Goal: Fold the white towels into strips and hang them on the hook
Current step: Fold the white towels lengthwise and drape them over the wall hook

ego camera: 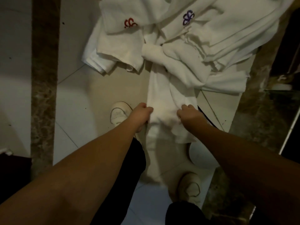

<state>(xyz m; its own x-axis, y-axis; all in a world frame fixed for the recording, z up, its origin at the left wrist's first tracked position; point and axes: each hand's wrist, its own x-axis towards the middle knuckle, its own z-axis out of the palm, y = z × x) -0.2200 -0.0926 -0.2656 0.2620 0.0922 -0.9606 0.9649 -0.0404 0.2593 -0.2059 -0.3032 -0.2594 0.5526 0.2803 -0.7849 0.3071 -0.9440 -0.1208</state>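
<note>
A long white towel strip (159, 95) hangs down the middle of the view from a knot-like bunch (152, 51) near the top. My left hand (141, 114) grips its left edge and my right hand (188, 113) grips its right edge, both at the same height. Behind it hang more white towels, one with a red emblem (129, 23) at upper left and one with a purple emblem (188, 17) at upper right. The hook itself is hidden by the cloth.
Pale floor tiles (73, 111) lie below, with a brown marble border strip (43, 78) on the left and another (259, 103) on the right. My two white shoes (120, 114) (190, 185) stand under the towel. A glass edge (292, 127) is at far right.
</note>
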